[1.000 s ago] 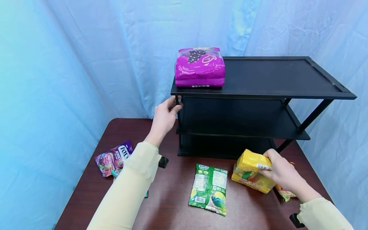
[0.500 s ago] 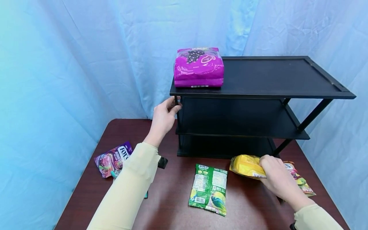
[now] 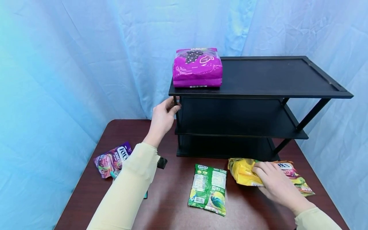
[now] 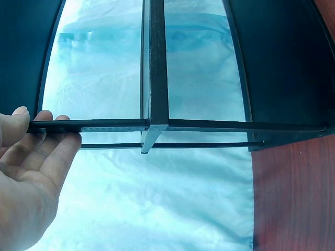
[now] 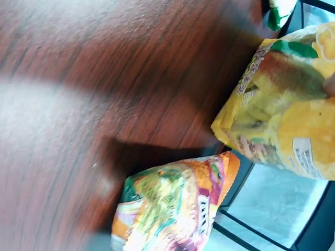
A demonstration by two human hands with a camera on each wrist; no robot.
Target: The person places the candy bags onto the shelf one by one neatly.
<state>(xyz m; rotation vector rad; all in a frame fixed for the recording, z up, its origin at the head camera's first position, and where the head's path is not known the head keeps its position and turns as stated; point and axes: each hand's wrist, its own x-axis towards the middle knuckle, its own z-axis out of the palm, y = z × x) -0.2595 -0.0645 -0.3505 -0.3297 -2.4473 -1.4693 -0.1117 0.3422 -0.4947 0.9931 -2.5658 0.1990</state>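
Observation:
My left hand [image 3: 163,118] grips the left front post [image 4: 94,126] of a black three-tier rack [image 3: 241,116], thumb on one side and fingers on the other. At the rack's lower right front, my right hand [image 3: 277,183] holds a yellow candy bag [image 3: 242,172] with a mango picture, low over the table. Only a fingertip [image 5: 330,86] shows in the right wrist view. Beside that bag lies an orange-edged fruit candy bag [image 3: 299,180], partly behind the right hand. A green candy bag [image 3: 207,189] lies flat in front of the rack.
On the rack's top left stands a magenta candy bag [image 3: 197,67]. A purple berry candy bag [image 3: 113,159] lies on the brown table [image 3: 169,204] at left, with teal packaging mostly hidden under the left sleeve [image 3: 126,188]. Blue curtains [image 3: 86,57] hang behind.
The yellow bag has gone from standing tilted to lying lower near the rack's front, still in my right hand. The fruit candy bag beside it shows more. My left hand stays on the post.

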